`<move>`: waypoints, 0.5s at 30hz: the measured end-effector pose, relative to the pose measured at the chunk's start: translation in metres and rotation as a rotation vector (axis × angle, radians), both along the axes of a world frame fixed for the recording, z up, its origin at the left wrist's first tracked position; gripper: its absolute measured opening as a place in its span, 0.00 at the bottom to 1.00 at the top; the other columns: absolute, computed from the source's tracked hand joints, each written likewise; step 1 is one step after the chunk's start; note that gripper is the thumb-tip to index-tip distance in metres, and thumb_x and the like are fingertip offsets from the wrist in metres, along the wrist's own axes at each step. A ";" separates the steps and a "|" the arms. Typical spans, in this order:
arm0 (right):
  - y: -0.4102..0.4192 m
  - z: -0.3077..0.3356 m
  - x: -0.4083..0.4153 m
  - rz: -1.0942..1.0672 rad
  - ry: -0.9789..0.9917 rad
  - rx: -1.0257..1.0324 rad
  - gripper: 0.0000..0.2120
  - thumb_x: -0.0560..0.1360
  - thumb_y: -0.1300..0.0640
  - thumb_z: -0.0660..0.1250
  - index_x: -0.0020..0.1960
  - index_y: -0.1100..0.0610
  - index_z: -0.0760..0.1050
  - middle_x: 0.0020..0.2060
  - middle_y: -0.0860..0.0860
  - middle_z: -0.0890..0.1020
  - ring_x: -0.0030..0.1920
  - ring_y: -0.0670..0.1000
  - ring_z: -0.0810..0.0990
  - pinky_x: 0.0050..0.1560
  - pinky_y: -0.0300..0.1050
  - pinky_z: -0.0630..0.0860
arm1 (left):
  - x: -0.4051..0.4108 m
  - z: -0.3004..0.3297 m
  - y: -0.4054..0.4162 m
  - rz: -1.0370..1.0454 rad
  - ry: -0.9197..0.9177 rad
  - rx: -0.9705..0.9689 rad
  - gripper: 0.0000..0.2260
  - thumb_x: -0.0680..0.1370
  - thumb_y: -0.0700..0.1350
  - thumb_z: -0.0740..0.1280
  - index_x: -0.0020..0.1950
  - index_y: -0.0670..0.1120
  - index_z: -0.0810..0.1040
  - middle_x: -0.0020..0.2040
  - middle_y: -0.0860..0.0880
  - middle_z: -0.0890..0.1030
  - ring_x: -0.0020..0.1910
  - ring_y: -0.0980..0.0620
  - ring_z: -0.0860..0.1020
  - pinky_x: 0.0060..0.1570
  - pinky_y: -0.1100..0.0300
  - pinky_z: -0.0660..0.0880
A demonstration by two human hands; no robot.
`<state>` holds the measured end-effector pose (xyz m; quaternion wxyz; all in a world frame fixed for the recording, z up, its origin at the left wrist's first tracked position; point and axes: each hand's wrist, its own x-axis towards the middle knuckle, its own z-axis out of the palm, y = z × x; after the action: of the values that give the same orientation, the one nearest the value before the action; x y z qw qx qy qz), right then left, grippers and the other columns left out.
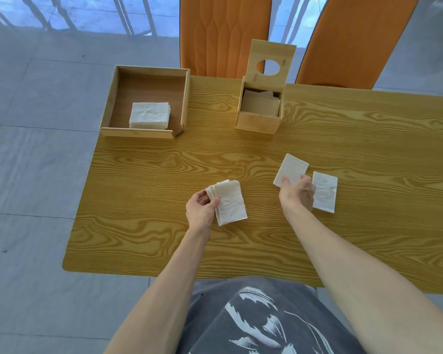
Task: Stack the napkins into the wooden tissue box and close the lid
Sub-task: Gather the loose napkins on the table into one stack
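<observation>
The wooden tissue box [257, 122] stands at the back middle of the table, its lid [270, 63] with an oval hole tipped up and open; napkins lie inside it. My left hand [201, 210] grips a small fanned stack of folded white napkins [230, 204] just above the table. My right hand [298, 192] pinches one folded napkin [290, 168] by its near edge. Another folded napkin [324, 191] lies flat on the table just right of that hand.
A shallow wooden tray [108, 116] at the back left holds a pile of square napkins [149, 115]. Two orange chairs [224, 34] stand behind the wooden table [368, 154]. The table's left edge drops off to grey floor.
</observation>
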<state>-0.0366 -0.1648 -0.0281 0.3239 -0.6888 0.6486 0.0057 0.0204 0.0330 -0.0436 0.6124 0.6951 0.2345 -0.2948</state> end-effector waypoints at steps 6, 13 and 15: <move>-0.004 -0.006 0.008 -0.012 0.047 0.027 0.23 0.80 0.47 0.63 0.70 0.57 0.67 0.67 0.58 0.70 0.64 0.62 0.76 0.60 0.55 0.72 | 0.001 0.000 0.001 -0.008 0.010 -0.013 0.19 0.75 0.36 0.72 0.65 0.42 0.75 0.55 0.47 0.82 0.45 0.58 0.80 0.37 0.71 0.72; 0.004 -0.011 0.005 0.065 0.085 0.026 0.17 0.80 0.48 0.63 0.65 0.54 0.68 0.65 0.57 0.70 0.61 0.59 0.76 0.51 0.50 0.70 | 0.001 -0.002 0.002 0.001 0.011 -0.014 0.18 0.75 0.36 0.73 0.63 0.43 0.76 0.54 0.47 0.83 0.48 0.54 0.81 0.40 0.69 0.74; 0.005 -0.010 0.006 0.058 0.082 0.023 0.22 0.79 0.49 0.66 0.69 0.55 0.65 0.66 0.58 0.71 0.63 0.60 0.76 0.53 0.51 0.72 | 0.001 -0.005 0.002 0.008 0.009 -0.024 0.18 0.74 0.36 0.73 0.63 0.43 0.76 0.55 0.45 0.83 0.52 0.50 0.82 0.48 0.61 0.78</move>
<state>-0.0302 -0.1595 -0.0378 0.3046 -0.7027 0.6410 0.0505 0.0215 0.0346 -0.0484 0.6206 0.6855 0.2366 -0.2983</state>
